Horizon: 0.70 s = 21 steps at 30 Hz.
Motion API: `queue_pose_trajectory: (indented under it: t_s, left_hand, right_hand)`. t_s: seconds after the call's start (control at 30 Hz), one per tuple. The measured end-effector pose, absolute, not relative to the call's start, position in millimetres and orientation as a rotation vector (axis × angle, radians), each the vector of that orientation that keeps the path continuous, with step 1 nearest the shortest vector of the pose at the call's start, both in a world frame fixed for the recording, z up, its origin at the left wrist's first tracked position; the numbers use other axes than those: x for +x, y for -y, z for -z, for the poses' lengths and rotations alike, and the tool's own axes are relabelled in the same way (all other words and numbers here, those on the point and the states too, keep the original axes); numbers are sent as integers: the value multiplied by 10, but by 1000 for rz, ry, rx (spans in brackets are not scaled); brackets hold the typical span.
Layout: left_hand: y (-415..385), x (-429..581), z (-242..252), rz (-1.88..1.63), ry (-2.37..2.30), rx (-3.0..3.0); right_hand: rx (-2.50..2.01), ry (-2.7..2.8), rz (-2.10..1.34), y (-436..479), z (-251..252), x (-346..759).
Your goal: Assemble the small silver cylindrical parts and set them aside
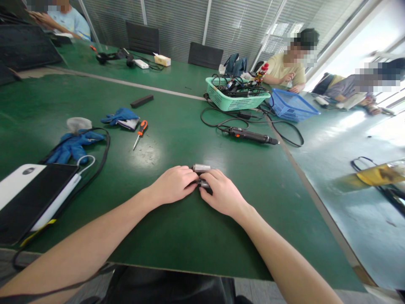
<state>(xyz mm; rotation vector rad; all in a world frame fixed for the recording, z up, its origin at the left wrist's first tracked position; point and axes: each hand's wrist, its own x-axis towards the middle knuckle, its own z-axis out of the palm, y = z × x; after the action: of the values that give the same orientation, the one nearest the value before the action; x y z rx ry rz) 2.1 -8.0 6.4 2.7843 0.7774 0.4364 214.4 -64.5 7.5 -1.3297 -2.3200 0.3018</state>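
Both my hands rest together on the green table (177,139), near its front edge. My left hand (173,184) is curled, fingers closed on a small grey metal cylinder (201,168) whose end sticks out beyond the knuckles. My right hand (221,193) meets it from the right, fingers pinched on a small dark metal part (203,183) between the two hands. Most of what they hold is hidden under the fingers.
At left lie a phone on a white power bank (30,198), a black cable, blue gloves (74,145) and an orange-handled screwdriver (140,134). Farther back are an electric screwdriver (249,135), a green basket (236,99) of cables and a blue basket (292,105). Other people sit at the far sides.
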Motion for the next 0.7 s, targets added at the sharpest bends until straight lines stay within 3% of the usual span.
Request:
queue_pose_trajectory:
  t_s: [0.7]
  left_hand:
    - [78, 21, -54, -419, -785, 2800]
  right_hand:
    - [-1323, 2343, -290, 640, -72, 2151]
